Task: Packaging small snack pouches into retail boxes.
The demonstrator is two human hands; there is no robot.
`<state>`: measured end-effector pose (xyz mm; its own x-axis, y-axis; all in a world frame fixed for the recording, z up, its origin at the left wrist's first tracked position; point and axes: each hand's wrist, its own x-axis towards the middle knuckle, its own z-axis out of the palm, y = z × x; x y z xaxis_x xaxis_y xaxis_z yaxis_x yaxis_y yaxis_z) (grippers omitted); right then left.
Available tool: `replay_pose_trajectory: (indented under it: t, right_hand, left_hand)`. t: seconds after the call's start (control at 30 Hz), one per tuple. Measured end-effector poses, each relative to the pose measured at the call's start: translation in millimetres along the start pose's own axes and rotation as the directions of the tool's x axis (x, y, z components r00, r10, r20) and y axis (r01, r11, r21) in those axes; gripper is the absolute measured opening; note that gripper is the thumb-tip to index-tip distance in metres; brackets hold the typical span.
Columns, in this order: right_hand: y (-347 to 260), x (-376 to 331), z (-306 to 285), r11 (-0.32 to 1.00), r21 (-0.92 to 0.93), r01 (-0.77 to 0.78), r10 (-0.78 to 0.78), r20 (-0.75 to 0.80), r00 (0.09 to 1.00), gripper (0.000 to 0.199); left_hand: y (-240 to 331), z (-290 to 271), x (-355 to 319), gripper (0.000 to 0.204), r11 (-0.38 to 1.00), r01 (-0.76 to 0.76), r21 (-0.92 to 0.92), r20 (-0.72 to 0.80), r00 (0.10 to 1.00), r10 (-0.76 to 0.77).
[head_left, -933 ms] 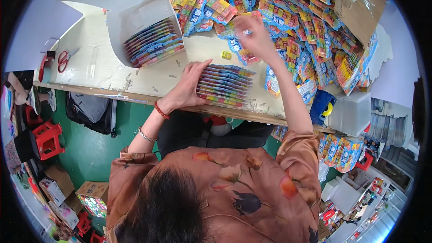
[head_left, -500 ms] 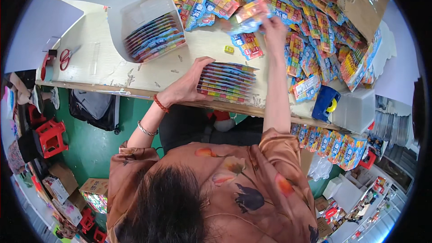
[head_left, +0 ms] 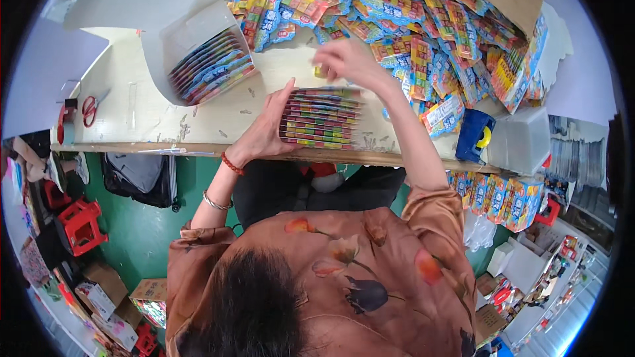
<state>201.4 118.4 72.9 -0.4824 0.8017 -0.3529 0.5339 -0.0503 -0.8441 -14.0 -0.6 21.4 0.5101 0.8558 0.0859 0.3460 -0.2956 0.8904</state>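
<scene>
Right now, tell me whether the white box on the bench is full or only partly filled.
Partly filled. The white box lies open on its side with a slanted row of colourful packets along its lower part; the space above them is bare.

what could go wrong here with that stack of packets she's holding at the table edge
The stack of packets stands on edge close to the table's front edge, braced only by the left hand; if that hand lets go, it could fan out or drop off. The right hand hovers beside the loose packet pile, so a sweep could knock extra packets in. The blue tape dispenser also sits near the edge.
</scene>
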Motion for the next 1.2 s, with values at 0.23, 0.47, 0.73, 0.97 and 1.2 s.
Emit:
replay_pose_trajectory:
  t: [0.23, 0.47, 0.73, 0.97, 1.2]
  right_hand:
    - [45, 58, 11, 0.696, -0.624, 0.355, -0.25, 0.253, 0.935, 0.022]
    - [37, 60, 15, 0.719, -0.627, 0.298, -0.125, 0.306, 0.944, 0.016]
    - [31, -46, -37, 0.929, -0.163, 0.332, -0.362, -0.218, 0.906, 0.025]
    - [107, -205, -103, 0.934, 0.209, 0.291, 0.067, -0.899, 0.432, 0.03]
    - [145, -333, -303, 0.992, 0.077, -0.103, 0.063, -0.989, -0.133, 0.05]
  left_hand:
    - [-1, -2, 2, 0.107, 0.996, 0.079, -0.052, 0.029, 0.997, -0.078]
    - [-4, 3, 3, 0.107, 0.992, 0.086, -0.088, 0.036, 0.996, -0.083]
    - [-4, 9, 4, 0.103, 0.987, 0.102, -0.123, 0.045, 0.994, -0.097]
    - [7, 8, 6, 0.111, 0.99, 0.098, -0.098, 0.02, 0.995, -0.097]
    - [-3, -1, 0, 0.11, 0.984, 0.099, -0.147, 0.068, 0.994, -0.09]
